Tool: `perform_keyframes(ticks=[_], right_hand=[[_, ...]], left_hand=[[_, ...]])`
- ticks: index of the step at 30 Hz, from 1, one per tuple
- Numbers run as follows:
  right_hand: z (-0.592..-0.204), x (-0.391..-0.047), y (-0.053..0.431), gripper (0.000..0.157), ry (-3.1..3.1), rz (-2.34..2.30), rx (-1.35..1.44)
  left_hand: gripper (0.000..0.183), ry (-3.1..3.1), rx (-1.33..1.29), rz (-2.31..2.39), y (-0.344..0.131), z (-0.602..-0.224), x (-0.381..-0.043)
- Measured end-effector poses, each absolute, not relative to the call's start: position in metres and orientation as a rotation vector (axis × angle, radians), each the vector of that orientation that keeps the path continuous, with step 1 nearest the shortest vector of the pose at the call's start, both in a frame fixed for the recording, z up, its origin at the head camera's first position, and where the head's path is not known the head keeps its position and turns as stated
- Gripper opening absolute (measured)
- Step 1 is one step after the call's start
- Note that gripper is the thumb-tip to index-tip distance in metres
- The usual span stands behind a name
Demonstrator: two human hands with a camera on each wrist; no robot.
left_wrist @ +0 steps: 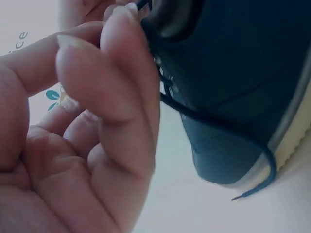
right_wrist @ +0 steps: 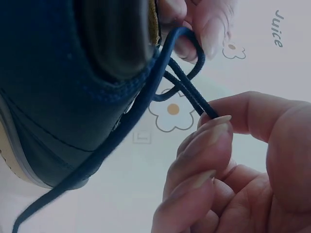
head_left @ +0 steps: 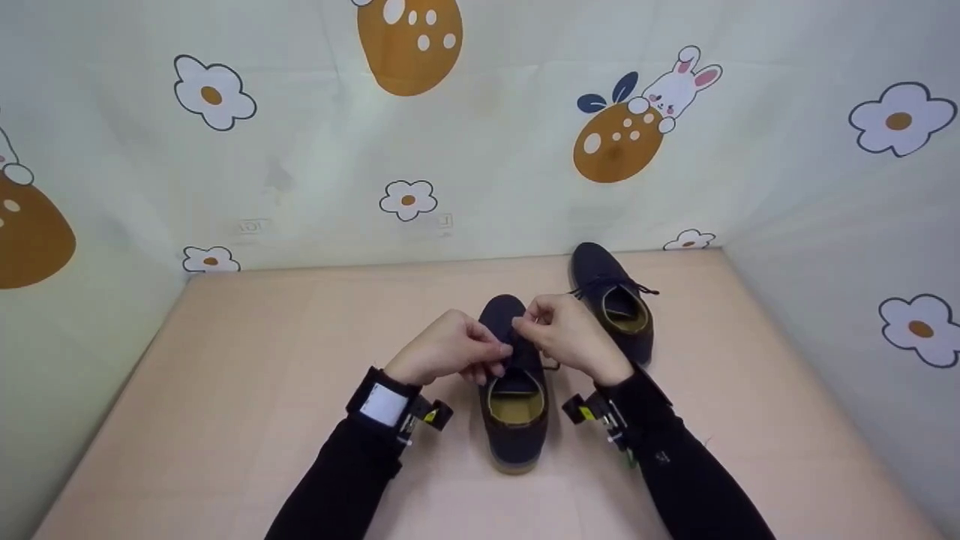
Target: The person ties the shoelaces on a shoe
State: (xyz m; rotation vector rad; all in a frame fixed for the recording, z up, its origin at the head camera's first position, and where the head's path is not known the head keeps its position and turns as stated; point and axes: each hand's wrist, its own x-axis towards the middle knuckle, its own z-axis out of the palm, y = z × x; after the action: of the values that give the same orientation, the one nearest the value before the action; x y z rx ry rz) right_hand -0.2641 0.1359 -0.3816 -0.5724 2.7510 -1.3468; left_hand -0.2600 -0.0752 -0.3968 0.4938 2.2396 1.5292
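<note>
A dark navy lace-up shoe (head_left: 517, 444) stands upright, toe toward the back wall, with both hands over its lacing. My right hand (head_left: 566, 334) pinches a doubled length of shoelace (right_wrist: 187, 87) between thumb and fingers, drawn out from the shoe. On the other side, my left hand (head_left: 450, 349) has its thumb and fingertips together at the lace by the tongue; in the right wrist view its fingertips (right_wrist: 214, 36) are right at a lace loop. One loose lace end (left_wrist: 257, 187) hangs down over the shoe's side in the left wrist view.
The matching shoe (head_left: 592, 262) stands to the right and farther back, its laces tied in a bow. Both are on a pale pinkish tabletop (head_left: 285, 420). A printed curtain (head_left: 315, 172) with flowers and rabbits encloses the back and sides.
</note>
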Motion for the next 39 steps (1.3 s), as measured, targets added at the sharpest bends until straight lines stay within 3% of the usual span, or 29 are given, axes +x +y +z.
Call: perform_keyframes(ticks=[11, 19, 39], right_hand=[[-0.383, -0.264, 0.135, 0.019, 2.780, -1.389, -0.521], [-0.382, -0.264, 0.134, 0.019, 2.777, -1.414, -0.521], [-0.373, -0.259, 0.137, 0.028, 2.826, -1.329, -0.767]], left_hand=[[0.018, 2.275, 0.508, 1.489, -0.073, -0.396, -0.258], [0.025, 2.428, 0.521, 1.480, -0.073, -0.399, -0.259], [0.015, 2.435, 0.575, 1.593, -0.066, -0.393, -0.257]])
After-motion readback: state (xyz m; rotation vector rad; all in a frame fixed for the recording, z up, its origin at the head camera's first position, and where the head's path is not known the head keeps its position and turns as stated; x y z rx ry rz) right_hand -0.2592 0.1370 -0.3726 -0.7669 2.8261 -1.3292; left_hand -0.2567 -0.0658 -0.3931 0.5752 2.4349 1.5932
